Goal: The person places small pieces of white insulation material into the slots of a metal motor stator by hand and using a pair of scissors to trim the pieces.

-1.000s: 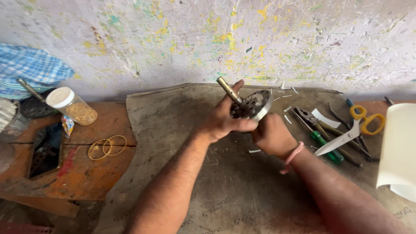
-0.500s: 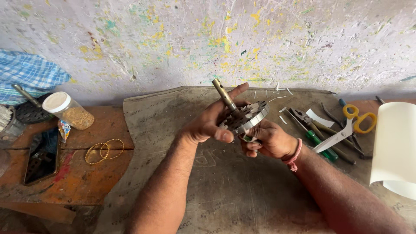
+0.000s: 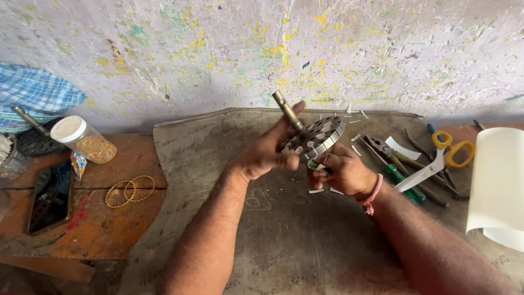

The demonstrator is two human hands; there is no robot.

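Observation:
My left hand (image 3: 266,153) grips a round slotted metal rotor core (image 3: 315,136) with a brass-coloured shaft (image 3: 287,107) sticking up to the left. The core is held tilted above a grey mat (image 3: 284,229). My right hand (image 3: 344,170) is just under the core's lower right edge, fingers closed on a small green-tipped piece (image 3: 313,164) against the core. A pink band sits on my right wrist.
Right of my hands lie yellow-handled scissors (image 3: 442,155), pliers and a green-handled screwdriver (image 3: 401,177), and a rolled white sheet (image 3: 499,186). To the left: a jar of granules (image 3: 84,140), two gold bangles (image 3: 129,190), a phone (image 3: 52,198), a blue checked cloth (image 3: 35,93). Small white strips dot the mat.
Both hands have turned the core, so its slotted face now tilts up toward the right. My right hand has shifted lower, under the core's edge.

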